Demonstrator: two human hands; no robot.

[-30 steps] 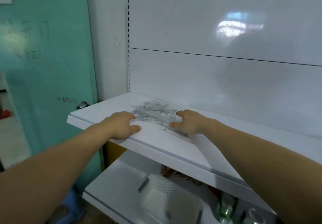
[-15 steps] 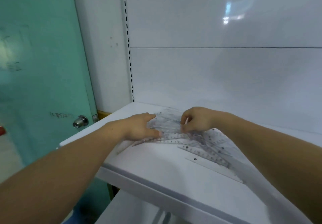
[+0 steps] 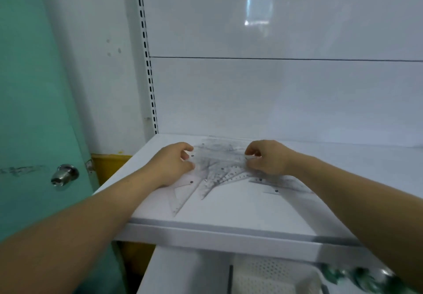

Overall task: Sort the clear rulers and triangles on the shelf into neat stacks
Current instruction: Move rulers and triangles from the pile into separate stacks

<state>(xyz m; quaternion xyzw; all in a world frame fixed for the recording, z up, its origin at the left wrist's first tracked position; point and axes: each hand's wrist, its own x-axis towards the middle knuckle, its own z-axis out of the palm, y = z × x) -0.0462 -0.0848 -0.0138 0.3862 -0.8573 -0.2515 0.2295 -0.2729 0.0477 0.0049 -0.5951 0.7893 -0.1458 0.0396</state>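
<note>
A loose pile of clear rulers and triangles [image 3: 219, 168] lies fanned out on the white shelf [image 3: 229, 213], near its back left. My left hand [image 3: 174, 163] sits at the pile's left edge, thumb and fingers curled and pinching a clear piece. At the pile's right side, my right hand [image 3: 265, 158] has its fingers curled and pinches the edge of another clear piece. One clear triangle [image 3: 183, 197] sticks out toward the shelf's front. More rulers [image 3: 274, 185] run under my right forearm.
A white back panel [image 3: 274, 92] rises behind the shelf, with a slotted upright [image 3: 150, 76] at its left. A green door with a metal knob [image 3: 65, 174] stands left. On the lower shelf sit a white perforated basket [image 3: 270, 275] and blurred green items [image 3: 357, 275].
The view swung so the shelf faces me squarely. My left hand went from lying on the pile to pinching a piece. My right hand stayed on the pile's right side.
</note>
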